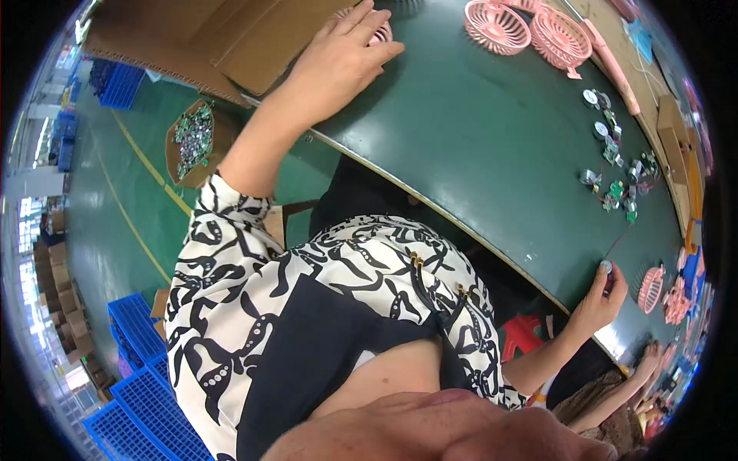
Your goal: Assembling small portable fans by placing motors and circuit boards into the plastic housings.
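At the top of the table, beside a cardboard box, my left hand point(338, 61) curls over a round pink fan grille point(382, 32). The hand covers much of it. Over at the right, my right hand point(600, 303) is closed around a small thing with a grey round end point(606, 266). A thin dark line runs from there toward the small circuit boards point(615, 196) with motors and wires. Most of what this hand holds is hidden by the fingers. A slatted pink piece point(651, 290) lies just right of it.
Pink fan housings point(560, 38) and a pink handle piece point(613, 67) lie along the far side of the green table point(461, 154). The open cardboard box point(265, 46) stands at upper left. A carton of parts point(192, 142) is on the floor. Another person's hands point(649, 361) show at lower right.
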`<act>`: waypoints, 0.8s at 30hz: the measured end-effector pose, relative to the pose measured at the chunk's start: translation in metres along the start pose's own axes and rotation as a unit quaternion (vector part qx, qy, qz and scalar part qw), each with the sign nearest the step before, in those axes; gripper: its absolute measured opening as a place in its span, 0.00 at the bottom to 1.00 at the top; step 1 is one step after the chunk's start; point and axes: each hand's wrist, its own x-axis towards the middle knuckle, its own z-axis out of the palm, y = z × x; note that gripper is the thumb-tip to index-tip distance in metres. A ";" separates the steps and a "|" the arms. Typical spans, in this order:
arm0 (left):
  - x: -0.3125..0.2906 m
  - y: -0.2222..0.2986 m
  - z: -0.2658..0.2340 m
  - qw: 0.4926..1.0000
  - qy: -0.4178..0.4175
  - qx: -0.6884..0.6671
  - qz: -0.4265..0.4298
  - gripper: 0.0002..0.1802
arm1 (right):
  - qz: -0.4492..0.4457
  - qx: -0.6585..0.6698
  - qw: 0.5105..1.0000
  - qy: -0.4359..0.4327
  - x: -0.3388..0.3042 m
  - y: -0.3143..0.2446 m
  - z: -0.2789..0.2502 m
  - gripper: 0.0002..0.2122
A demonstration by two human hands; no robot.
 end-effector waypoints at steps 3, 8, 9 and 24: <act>0.026 0.000 -0.009 0.971 -0.236 0.012 -0.041 0.17 | -0.003 -0.004 1.000 0.016 -0.001 0.000 -0.001 0.11; 0.053 0.002 -0.027 0.981 -0.168 -0.068 -0.068 0.17 | 0.008 0.012 0.999 0.034 -0.001 -0.013 0.007 0.09; 0.062 0.012 -0.032 0.990 -0.099 -0.083 -0.054 0.19 | 0.016 0.016 0.999 0.035 -0.001 -0.014 0.005 0.10; 0.052 0.144 -0.001 0.792 -0.099 -0.540 -0.267 0.17 | 0.017 -0.082 0.996 0.013 -0.006 -0.025 0.000 0.11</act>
